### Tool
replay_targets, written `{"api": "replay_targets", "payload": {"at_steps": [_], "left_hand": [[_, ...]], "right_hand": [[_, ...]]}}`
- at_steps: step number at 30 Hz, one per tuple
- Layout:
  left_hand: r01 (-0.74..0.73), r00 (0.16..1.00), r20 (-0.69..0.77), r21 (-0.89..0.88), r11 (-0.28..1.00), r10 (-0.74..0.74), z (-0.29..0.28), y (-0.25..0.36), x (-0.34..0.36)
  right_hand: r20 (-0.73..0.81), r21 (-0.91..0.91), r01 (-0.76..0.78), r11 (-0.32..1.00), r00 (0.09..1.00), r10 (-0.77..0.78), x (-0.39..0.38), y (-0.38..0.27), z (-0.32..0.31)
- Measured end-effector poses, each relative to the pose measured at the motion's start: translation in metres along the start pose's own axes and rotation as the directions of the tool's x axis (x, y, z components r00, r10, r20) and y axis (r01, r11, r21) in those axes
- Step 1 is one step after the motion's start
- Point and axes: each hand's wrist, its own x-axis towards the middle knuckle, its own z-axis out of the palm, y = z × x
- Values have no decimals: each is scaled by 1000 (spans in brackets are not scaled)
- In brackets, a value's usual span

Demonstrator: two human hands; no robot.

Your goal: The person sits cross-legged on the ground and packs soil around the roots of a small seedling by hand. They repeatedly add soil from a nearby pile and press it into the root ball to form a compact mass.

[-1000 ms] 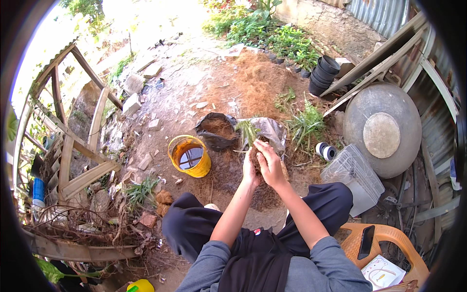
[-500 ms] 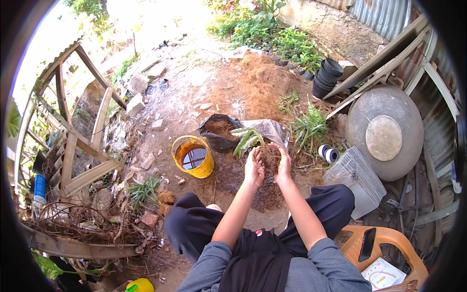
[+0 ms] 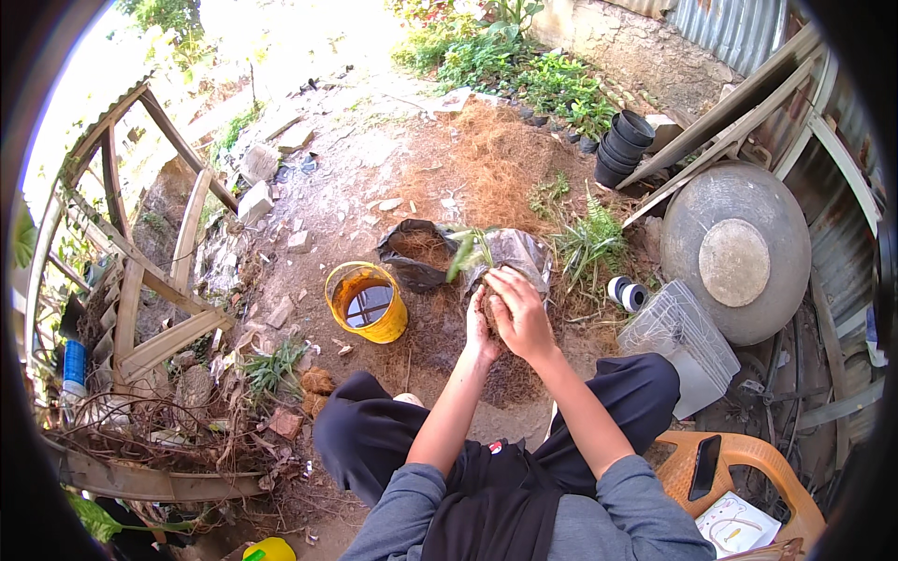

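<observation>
In the middle of the view my left hand (image 3: 482,327) and my right hand (image 3: 519,313) are closed round a brown fibrous root ball (image 3: 494,325) with a green leafy plant (image 3: 465,251) rising from it. My right fingers lie over the top of the ball, hiding much of it; my left hand cups its left side, fingers darkened with soil. Behind and left stands an open black bag (image 3: 419,275) of brown fibrous material. A pale plastic sack (image 3: 526,252) lies just beyond my hands. A yellow bucket (image 3: 383,323) of dark liquid stands to the left.
Broken wooden frames (image 3: 140,357) and rubble line the left. Right are stacked black pots (image 3: 617,159), a large round grey object (image 3: 776,252), white rolls (image 3: 632,297), a clear plastic container (image 3: 692,383) and an orange chair (image 3: 795,496) holding a phone (image 3: 704,466). Seedlings (image 3: 571,93) grow beside the back wall.
Since half a second ago, my hands have drawn closer together and my right fingers have moved up over the root ball. The plant's leaves now stand more upright.
</observation>
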Motion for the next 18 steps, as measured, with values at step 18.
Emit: {"api": "replay_targets", "payload": {"at_steps": [18], "left_hand": [[-183, 983, 20, 255, 949, 184, -20, -11, 5]], "right_hand": [[113, 14, -60, 998, 992, 58, -15, 5, 8]]}}
